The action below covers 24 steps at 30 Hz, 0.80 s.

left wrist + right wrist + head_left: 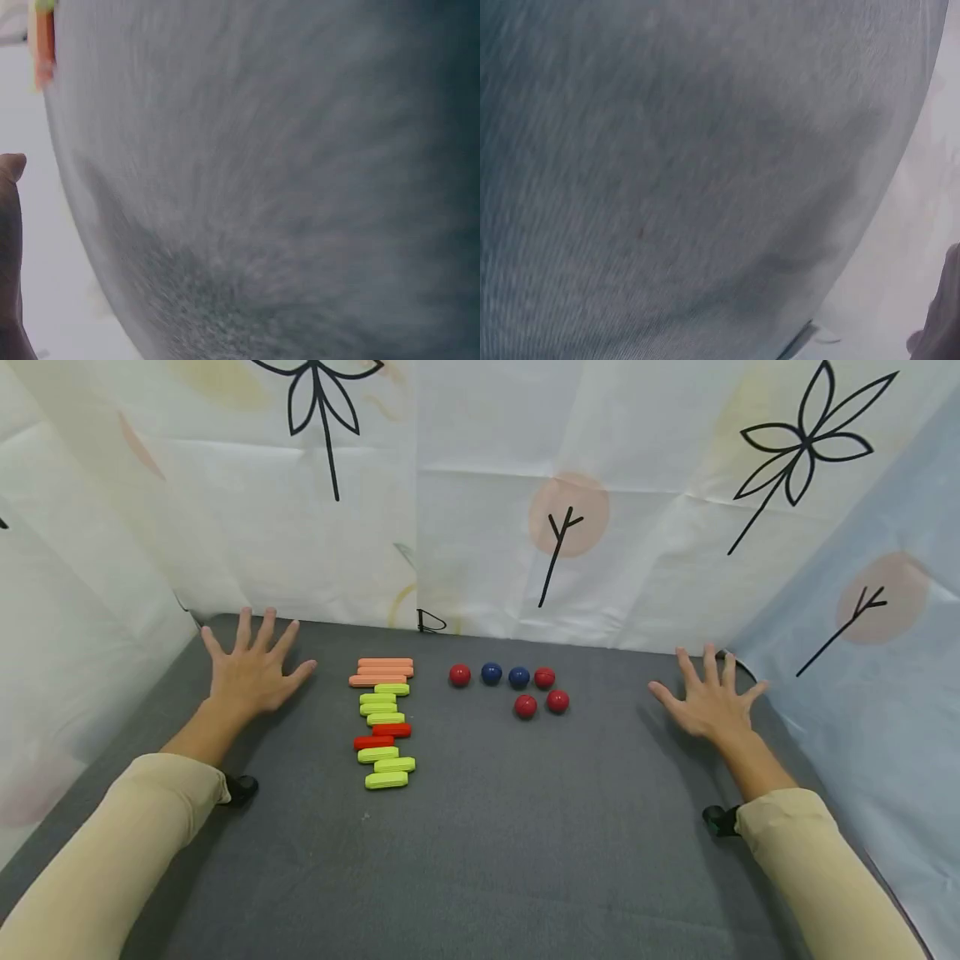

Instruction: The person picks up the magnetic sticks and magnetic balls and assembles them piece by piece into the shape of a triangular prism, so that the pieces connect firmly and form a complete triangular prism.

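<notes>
1. Clock is centred on the grey table [480, 852], 12 facing away from you. Your left hand [250, 672] lies palm-down at 10, fingers spread wide, gripping nothing; whether it touches the cloth, you cannot tell.
2. The orange sticks [386, 663], three side by side between 10 and 11, head the column. They look light and stiff; pinch one across its middle, thumb and finger on the long sides, or by an end where neighbours crowd it.
3. At 10, four yellow-green pieces [378, 709] are shorter and set tight together. Judge them light and rigid; the staggered ends give you the cleanest hold.
4. Two red pieces [392, 730] sit between 9 and 10, offset from each other; take the end that juts out.
5. Three lower yellow-green pieces [394, 765] at 9 should handle likewise.
6. The lone red ball [460, 675], just short of 12, looks hard, smooth and apt to roll; cup it from above.
7. Two blue balls [491, 673] just past 12, and three red balls [525, 707] around 1, want the same light hold at their widest.
8. Your right hand [708, 706], between 2 and 3, has its fingers fanned wide, holding nothing.
</notes>
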### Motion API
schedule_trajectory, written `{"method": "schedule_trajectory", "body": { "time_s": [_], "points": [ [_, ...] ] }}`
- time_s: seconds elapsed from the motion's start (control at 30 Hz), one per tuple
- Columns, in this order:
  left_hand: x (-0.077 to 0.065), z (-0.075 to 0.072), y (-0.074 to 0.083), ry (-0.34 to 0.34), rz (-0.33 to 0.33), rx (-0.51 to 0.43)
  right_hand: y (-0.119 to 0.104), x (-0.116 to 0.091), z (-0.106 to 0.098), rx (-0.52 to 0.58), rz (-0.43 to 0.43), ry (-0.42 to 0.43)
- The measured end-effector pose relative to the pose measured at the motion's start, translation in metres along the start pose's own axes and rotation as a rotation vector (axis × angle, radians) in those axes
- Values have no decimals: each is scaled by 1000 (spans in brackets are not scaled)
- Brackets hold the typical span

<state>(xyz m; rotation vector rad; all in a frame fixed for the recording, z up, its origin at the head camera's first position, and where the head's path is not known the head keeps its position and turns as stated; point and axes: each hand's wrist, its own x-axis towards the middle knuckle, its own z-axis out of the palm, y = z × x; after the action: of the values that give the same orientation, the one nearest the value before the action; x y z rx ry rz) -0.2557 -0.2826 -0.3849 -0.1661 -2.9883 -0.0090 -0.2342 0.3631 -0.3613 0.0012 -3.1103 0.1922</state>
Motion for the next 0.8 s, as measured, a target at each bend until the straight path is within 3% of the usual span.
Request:
{"method": "schedule_trajectory", "body": {
  "time_s": [0.2,0.4,0.63,0.8],
  "points": [
    [-19,-6,27,16,176,-73,-26,-2,2,65,-143,-62],
    [-48,-7,50,-6,323,-246,-56,-3,8,199,-283,-116],
    [-74,-1,77,-37,494,-573,-83,-4,18,401,-353,-186],
    [-84,2,88,-64,552,-831,-97,-4,24,551,-412,-191]
  ]
}}
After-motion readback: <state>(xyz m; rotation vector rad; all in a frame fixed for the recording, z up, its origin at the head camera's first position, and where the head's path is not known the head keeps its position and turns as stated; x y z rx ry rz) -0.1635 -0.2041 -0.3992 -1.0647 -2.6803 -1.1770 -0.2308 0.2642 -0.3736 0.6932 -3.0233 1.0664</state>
